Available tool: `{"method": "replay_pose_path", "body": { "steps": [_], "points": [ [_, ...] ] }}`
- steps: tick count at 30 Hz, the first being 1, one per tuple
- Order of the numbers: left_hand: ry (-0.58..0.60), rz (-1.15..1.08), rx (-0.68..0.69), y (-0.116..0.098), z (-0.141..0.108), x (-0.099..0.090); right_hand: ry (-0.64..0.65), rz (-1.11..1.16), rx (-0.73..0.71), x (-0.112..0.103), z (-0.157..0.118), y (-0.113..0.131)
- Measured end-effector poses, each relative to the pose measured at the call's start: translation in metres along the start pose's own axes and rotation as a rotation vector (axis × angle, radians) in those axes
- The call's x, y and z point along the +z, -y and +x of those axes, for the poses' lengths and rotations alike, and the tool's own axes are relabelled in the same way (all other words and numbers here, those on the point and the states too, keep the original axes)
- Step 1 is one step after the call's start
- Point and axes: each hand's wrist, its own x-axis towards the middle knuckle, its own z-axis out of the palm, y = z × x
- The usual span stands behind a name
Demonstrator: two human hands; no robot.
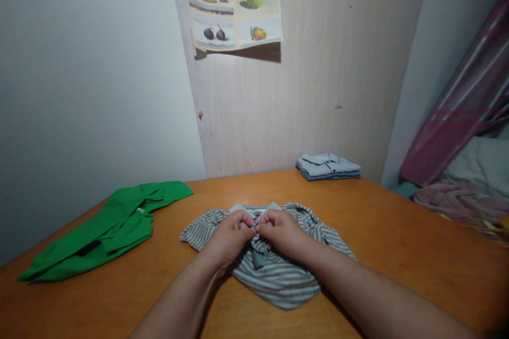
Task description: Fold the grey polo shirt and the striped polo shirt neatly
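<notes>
A grey-and-white striped shirt (278,280) with a pale collar lies crumpled on the table in front of me, its collar toward the far side. My left hand (238,228) pinches the shirt's front just below the collar. Close beside it, almost fingertip to fingertip, my right hand (280,230) pinches the same part of the front. Fingers cover the exact spot being held, so any button there is hidden. A loose fold of the front hangs down beneath my hands.
On the orange-brown wooden table (397,254), a green garment (107,233) lies loosely at the left. A stack of folded shirts (328,166) sits near the far right edge. Behind stands a wall with a fruit picture (236,13). Bedding (465,196) and a pink curtain (457,111) are at the right.
</notes>
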Motion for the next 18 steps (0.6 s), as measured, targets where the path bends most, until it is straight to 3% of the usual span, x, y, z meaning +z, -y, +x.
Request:
{"method": "replay_pose_path", "body": {
  "steps": [9,18],
  "points": [
    [-0.011,0.065,-0.026,0.0029,0.0009,-0.0032,0.048,0.124,0.035,-0.0018,0.0005,-0.0015],
    [-0.053,0.119,-0.05,0.0093,0.0026,-0.0015,0.049,0.078,0.057,-0.0013,0.0011,-0.0006]
  ]
}}
